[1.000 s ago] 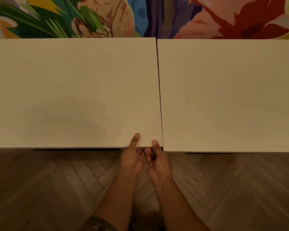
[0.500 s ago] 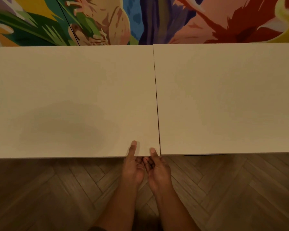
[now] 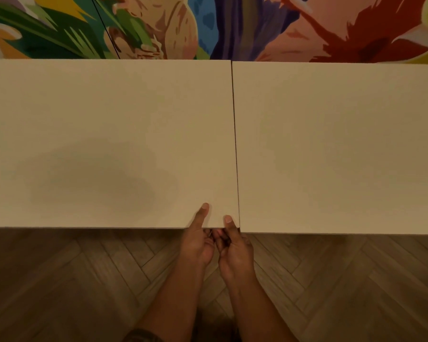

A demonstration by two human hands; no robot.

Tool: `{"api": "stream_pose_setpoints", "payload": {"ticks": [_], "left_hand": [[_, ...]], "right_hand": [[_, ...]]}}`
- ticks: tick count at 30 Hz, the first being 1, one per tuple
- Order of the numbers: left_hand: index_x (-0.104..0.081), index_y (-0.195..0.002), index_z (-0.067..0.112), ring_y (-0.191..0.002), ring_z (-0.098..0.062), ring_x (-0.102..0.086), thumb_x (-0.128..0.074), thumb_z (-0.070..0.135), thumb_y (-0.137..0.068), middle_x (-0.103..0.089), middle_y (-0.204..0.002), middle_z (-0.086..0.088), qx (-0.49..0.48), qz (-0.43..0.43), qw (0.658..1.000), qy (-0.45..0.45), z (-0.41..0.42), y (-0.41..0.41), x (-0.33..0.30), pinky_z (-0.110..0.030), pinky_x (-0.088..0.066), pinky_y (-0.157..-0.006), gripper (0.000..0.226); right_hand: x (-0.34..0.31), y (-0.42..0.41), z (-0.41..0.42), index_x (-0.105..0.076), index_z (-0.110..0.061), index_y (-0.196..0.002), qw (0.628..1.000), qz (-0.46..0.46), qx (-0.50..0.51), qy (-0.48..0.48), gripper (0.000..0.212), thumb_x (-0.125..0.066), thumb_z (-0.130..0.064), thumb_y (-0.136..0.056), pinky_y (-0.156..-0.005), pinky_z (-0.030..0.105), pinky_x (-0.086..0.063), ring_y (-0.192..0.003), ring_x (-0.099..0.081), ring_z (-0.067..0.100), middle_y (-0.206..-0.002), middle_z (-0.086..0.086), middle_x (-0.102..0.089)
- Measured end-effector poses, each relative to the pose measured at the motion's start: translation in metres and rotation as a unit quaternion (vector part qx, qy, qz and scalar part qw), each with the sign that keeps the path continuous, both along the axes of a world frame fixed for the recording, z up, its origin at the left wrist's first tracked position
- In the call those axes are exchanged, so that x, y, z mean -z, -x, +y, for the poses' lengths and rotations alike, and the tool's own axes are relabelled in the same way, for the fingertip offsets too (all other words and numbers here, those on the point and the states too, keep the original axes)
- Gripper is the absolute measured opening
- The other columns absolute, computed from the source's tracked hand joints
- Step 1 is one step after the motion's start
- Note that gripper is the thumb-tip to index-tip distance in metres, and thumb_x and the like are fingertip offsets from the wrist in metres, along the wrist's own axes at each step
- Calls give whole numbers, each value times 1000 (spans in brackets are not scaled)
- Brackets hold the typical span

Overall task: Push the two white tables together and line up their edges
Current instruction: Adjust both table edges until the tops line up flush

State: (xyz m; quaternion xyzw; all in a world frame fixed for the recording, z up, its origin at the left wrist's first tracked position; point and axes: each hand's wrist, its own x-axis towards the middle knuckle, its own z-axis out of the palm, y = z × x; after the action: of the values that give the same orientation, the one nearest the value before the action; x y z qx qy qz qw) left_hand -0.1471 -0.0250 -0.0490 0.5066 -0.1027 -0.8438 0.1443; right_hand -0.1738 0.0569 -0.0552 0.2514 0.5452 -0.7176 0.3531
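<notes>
Fine alignment at the seam point(image 3: 235, 144).
I saw both hands' fingers, left hand point(image 3: 198, 240) and right hand point(image 3: 235, 253), grasping the left desk point(image 3: 109, 132); apparently its front edge needed nudging flush with the right desk point(image 3: 344, 144).

2 white tables: left table point(image 3: 97, 134) & right table point(image 3: 339, 144), side by side w/ 1 thin dark seam point(image 3: 234, 144) btwn them. 2 bare hands: left hand point(image 3: 198, 239), right hand point(image 3: 235, 253), both at the left table's near right corner, 1 thumb each on top. 1 painted mural point(image 3: 208, 25) behind. 1 herringbone wood floor point(image 3: 59, 280).
</notes>
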Motion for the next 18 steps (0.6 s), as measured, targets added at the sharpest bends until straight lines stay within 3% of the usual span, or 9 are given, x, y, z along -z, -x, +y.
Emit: {"api": "stream_pose_setpoints", "payload": {"ticks": [3,5,9,12,14,18], "left_hand": [[-74,-115,-1,-87,-31,-79,-83,18,-85,-79,-110,-24,3,2,1000,7,0,-2,-2,-42,-66,-81,36],[-73,-119,-1,-92,-31,-78,-83,18,-86,-78,-113,-25,5,0,1000,11,1,-4,-2,-42,-64,-85,40],[-72,-119,-2,-83,-29,-80,-80,20,-88,-80,-103,-22,17,12,1000,6,3,-10,1,-36,-66,-70,39],[-73,-116,-1,-81,-28,-80,-80,21,-88,-81,-99,-21,23,12,1000,3,4,-11,-1,-37,-67,-69,36],[-74,-113,0,-78,-28,-80,-81,21,-87,-81,-98,-22,25,18,1000,0,4,-10,-3,-36,-65,-63,35],[-75,-117,7,-95,-29,-77,-85,30,-81,-80,-112,-19,49,-2,999,9,9,-11,-4,-36,-64,-75,44]], "right_hand": [[-1,-2,0,-66,5,-113,1000,-11,6,13,30,-69,-21,-97,-80,34,-59,-77,-70,16,-85,7,-71],[-1,-4,1,-66,-1,-112,1000,-18,2,18,26,-68,-23,-97,-81,33,-59,-78,-70,14,-85,4,-71],[1,-8,4,-65,-6,-104,1000,-29,-6,3,19,-68,-24,-98,-81,34,-59,-77,-69,16,-85,6,-70],[0,-9,4,-65,-6,-101,999,-32,-8,-3,17,-69,-22,-97,-80,35,-59,-75,-69,17,-86,9,-69],[-1,-7,5,-67,-1,-107,999,-33,-12,6,22,-69,-21,-97,-84,37,-60,-80,-71,18,-91,10,-72],[-13,0,18,-61,0,-120,999,-23,-46,11,39,-65,-33,-99,-92,41,-60,-91,-72,22,-101,12,-71]]}}
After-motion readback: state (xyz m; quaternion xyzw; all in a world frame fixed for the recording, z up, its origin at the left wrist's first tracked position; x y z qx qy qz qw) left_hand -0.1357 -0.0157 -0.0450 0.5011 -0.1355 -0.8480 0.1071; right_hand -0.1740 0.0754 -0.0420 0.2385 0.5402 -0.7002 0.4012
